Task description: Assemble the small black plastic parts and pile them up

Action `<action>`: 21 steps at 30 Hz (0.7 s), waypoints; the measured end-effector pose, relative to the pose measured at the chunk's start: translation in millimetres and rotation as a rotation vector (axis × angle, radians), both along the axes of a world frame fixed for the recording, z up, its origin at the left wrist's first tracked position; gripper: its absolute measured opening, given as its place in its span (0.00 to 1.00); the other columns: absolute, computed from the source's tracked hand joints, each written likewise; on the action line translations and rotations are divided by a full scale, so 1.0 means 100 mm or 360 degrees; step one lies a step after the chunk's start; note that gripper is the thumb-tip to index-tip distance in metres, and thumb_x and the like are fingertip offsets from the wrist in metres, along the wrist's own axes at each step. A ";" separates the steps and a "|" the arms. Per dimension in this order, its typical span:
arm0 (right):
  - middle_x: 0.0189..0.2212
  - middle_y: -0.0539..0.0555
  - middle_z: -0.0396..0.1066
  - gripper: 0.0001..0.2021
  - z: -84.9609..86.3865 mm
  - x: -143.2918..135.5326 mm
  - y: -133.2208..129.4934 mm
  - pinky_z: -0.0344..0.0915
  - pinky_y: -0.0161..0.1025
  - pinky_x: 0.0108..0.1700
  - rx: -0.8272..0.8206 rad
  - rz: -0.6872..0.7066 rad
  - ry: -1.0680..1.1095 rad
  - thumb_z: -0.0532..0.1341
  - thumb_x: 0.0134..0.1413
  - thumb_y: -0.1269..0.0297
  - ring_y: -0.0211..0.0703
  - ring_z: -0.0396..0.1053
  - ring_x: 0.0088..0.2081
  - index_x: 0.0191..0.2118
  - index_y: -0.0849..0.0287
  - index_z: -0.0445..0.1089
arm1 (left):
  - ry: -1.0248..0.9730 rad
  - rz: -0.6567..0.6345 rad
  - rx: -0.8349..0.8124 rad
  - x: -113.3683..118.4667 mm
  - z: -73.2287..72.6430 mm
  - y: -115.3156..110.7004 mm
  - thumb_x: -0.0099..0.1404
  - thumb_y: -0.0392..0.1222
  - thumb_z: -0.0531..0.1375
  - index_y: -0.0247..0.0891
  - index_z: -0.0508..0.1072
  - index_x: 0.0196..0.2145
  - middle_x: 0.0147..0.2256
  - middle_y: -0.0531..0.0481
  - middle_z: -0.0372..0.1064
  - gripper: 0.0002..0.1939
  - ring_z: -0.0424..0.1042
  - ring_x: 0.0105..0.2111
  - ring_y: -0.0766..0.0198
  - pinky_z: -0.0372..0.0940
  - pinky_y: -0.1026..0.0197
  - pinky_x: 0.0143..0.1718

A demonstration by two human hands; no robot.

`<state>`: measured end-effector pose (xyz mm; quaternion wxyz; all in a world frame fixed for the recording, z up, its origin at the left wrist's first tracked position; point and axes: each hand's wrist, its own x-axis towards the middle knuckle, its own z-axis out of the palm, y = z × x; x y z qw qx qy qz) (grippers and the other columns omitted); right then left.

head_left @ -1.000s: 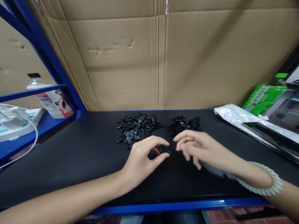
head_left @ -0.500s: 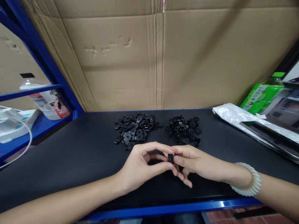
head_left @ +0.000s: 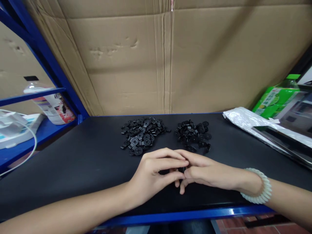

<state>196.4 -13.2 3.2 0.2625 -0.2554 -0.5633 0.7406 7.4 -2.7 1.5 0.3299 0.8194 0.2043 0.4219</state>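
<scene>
A small black part (head_left: 181, 169), mostly hidden by fingers, is held in front of the big pile (head_left: 143, 134) and to its right. It is pinched between the thumb and fingers of the left hand (head_left: 157, 170) and is also gripped by the fingertips of the right hand (head_left: 203, 172); the two hands are touching. A bracelet (head_left: 259, 187) is worn on the right wrist. Just right of the big pile, a small pile (head_left: 191, 131) of black parts is seen; well to its right, a tablet (head_left: 284, 143) is laid on a silver bag (head_left: 240, 117).
</scene>
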 end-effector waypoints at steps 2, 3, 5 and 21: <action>0.35 0.49 0.64 0.15 0.00 -0.01 0.00 0.68 0.42 0.44 0.0009 0.0007 -0.0051 0.55 0.51 0.75 0.37 0.68 0.39 0.46 0.57 0.61 | 0.0020 -0.0012 -0.0013 0.01 0.00 -0.01 0.57 0.29 0.66 0.42 0.80 0.42 0.39 0.45 0.76 0.15 0.77 0.37 0.59 0.73 0.62 0.38; 0.33 0.48 0.64 0.14 0.00 -0.01 -0.01 0.67 0.42 0.45 0.0019 0.0011 -0.0087 0.54 0.51 0.75 0.37 0.69 0.38 0.45 0.57 0.61 | 0.0032 -0.0013 -0.0031 0.01 0.00 -0.01 0.56 0.29 0.66 0.41 0.80 0.41 0.39 0.45 0.76 0.15 0.77 0.36 0.59 0.74 0.62 0.37; 0.31 0.48 0.65 0.12 0.02 -0.01 -0.02 0.66 0.42 0.45 0.0061 0.0017 -0.0178 0.52 0.51 0.75 0.36 0.69 0.36 0.42 0.57 0.60 | 0.0049 -0.0014 -0.0074 0.02 -0.01 -0.02 0.56 0.28 0.66 0.39 0.80 0.40 0.38 0.44 0.76 0.14 0.78 0.33 0.60 0.74 0.62 0.35; 0.30 0.47 0.63 0.07 0.07 -0.05 -0.03 0.64 0.40 0.42 0.0126 0.0044 -0.0286 0.50 0.51 0.75 0.35 0.66 0.32 0.36 0.58 0.58 | -0.0016 0.0036 -0.0089 0.08 -0.04 -0.03 0.52 0.26 0.65 0.30 0.81 0.33 0.33 0.42 0.76 0.09 0.71 0.22 0.67 0.70 0.67 0.25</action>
